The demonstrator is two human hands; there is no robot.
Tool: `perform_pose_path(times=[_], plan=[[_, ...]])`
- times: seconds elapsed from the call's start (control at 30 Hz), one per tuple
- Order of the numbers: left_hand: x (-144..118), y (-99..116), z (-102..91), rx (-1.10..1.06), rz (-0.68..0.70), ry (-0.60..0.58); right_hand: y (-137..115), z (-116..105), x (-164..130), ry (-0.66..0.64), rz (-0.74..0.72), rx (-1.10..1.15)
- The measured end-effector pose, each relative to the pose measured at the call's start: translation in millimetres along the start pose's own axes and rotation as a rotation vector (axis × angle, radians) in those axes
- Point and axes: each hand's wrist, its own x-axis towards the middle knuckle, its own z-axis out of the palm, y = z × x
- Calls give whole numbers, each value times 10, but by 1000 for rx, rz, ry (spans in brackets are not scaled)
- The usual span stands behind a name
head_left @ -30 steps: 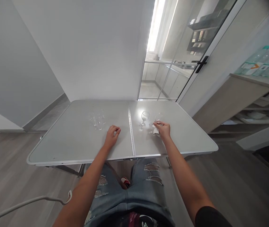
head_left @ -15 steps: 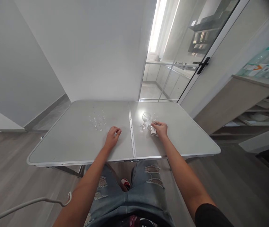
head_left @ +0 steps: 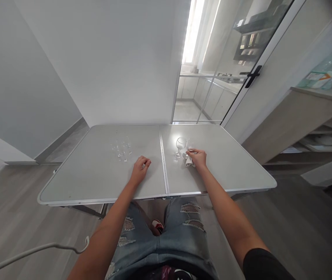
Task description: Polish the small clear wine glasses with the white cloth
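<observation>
The grey folding worktop (head_left: 102, 175) carries everything. On its left half stands a cluster of small clear glasses (head_left: 122, 148), empty as far as shows. Right of the seam stands an empty wine glass (head_left: 179, 146). Just beside it, the right hand (head_left: 198, 158) has its fingers clamped on a white cloth (head_left: 189, 163). The left hand (head_left: 140, 169) rests curled on the worktop, fingers together, holding nothing. No writing is readable.

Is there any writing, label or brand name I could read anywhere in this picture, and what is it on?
No text here can be read.
Bottles on the shelf unit at right: coloured labels, too blurred to read.
Items on the dark shelf behind the glass door: too small to tell.
Wine glass, white cloth under the right hand, the small glasses and the table: no markings visible.
</observation>
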Motion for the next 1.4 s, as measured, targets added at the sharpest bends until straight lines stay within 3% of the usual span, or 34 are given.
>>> perform_pose_path(times=[0.47,0.53,0.6,0.67,0.77,0.87,1.0,1.13,1.27,1.33,1.4], plan=[[-12,39,-24,18,-2,45,-32,6,5,13,-27,-44],[-52,34,-47,54,-33,162,-54,-20,-34,29,-29,-50],[-93,17,-79,96,-99,357,-57,-72,-99,85,-45,-48],[-115,-10,-120,122,-176,557,-38,-143,-187,202,-69,-38],[-99,-59,-180,152,-231,764,-1,-261,-342,357,-39,26],[-59,-110,-218,165,-267,898,-47,-336,-538,376,-9,166],[-52,-180,-216,195,-352,945,-280,-258,-891,415,-44,254],[-79,-269,-199,254,-415,939,-542,71,-1178,265,-18,371],[-78,-352,-194,198,-423,865,-676,493,-1164,-43,292,786],[-69,-378,-192,147,-411,847,-703,657,-1085,-242,441,935],[-63,-393,-188,85,-416,825,-731,763,-1024,-350,542,1025]])
